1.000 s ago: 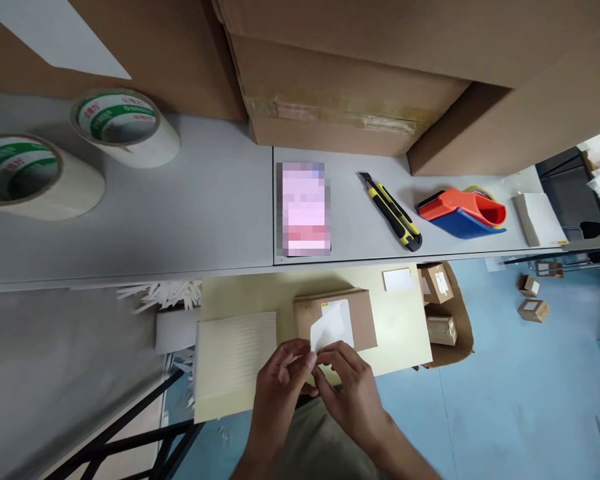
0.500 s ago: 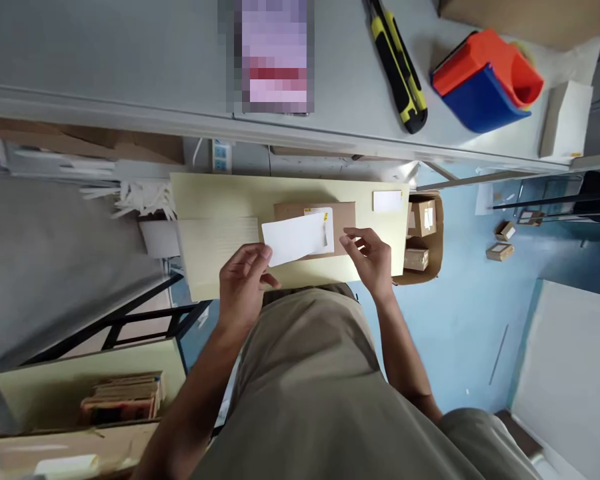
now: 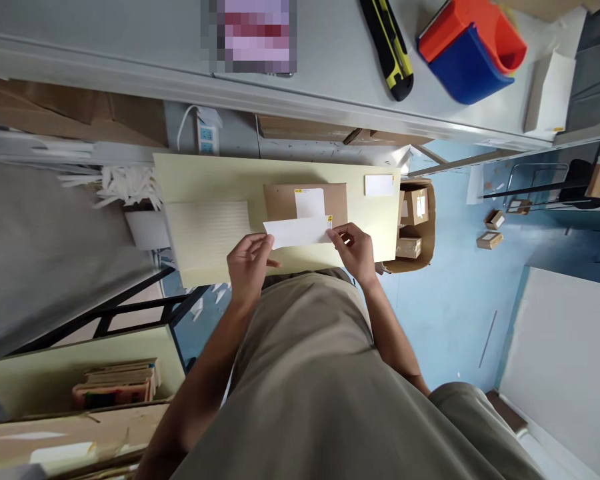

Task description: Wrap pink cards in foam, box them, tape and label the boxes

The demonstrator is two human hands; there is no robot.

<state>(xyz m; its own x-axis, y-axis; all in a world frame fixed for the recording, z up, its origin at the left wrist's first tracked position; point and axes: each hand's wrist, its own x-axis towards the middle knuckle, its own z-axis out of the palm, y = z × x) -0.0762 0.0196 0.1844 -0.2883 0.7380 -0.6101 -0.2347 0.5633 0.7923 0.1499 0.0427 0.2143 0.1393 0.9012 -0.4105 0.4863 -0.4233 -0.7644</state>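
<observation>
A white label [image 3: 298, 232] with a small yellow mark at its right end is stretched between my two hands. My left hand [image 3: 249, 265] pinches its left end between thumb and fingers. The right end is pinched by my right hand [image 3: 354, 251]. Behind the label lies a brown cardboard box [image 3: 280, 199] on a pale yellow board [image 3: 205, 179]. Another white label [image 3: 310, 201] is on the box, its lower part hidden by the held one. Farther right on the board lies a white label [image 3: 379, 185].
An open carton [image 3: 427, 227] with small boxes stands right of the board. On the grey table [image 3: 130, 40] ahead lie a yellow-black utility knife [image 3: 391, 53] and a red-blue tape dispenser [image 3: 473, 50]. A waste bin [image 3: 147, 227] topped with white paper strips stands to the left.
My right hand has moved left and taken hold of the label's right end. The label has come down and now lies more level. The whole view has shifted slightly.
</observation>
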